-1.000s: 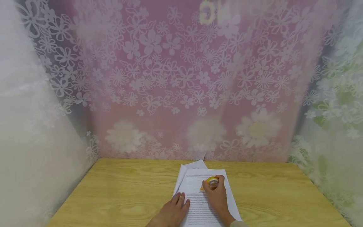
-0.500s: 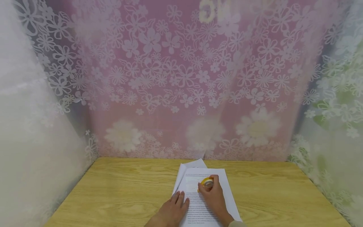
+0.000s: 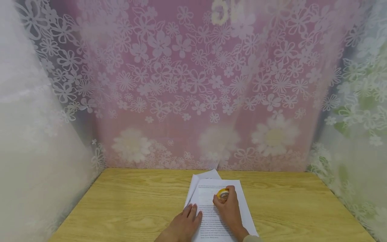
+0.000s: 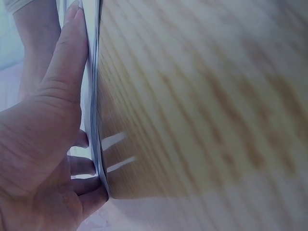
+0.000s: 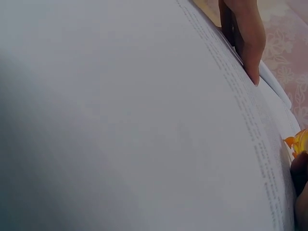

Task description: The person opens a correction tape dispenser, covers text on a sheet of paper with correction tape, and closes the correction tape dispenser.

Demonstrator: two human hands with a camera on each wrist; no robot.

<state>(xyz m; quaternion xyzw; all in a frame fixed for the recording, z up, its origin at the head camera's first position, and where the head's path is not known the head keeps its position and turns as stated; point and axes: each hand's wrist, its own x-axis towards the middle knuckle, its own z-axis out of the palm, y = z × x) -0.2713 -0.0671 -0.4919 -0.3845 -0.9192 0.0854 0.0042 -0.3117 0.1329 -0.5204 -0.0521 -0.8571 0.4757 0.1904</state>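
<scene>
In the head view, my right hand (image 3: 230, 213) pinches a yellow correction tape dispenser (image 3: 223, 194) between thumb and fingers. Its orange tip end shows at the edge of the right wrist view, where the dispenser (image 5: 301, 140) is low over the page. Under it lies a printed sheet (image 3: 211, 218), with text lines above and below a whiter band. My left hand (image 3: 183, 224) rests on the sheet's left edge, fingers extended. Close up in the left wrist view, the left hand (image 4: 41, 139) lies along the edge of a paper stack (image 4: 94, 86).
Behind the printed sheet, more white paper (image 3: 208, 174) sticks out at an angle, with a curled left side. All of it lies on a wood-grain table (image 3: 136, 198). A pink flowered curtain (image 3: 181, 141) hangs at the table's back edge, with pale flowered sheets at both sides.
My right hand with the correction tape dispenser slides a little left across the sheet, then slightly back right. The left hand stays in place on the paper.
</scene>
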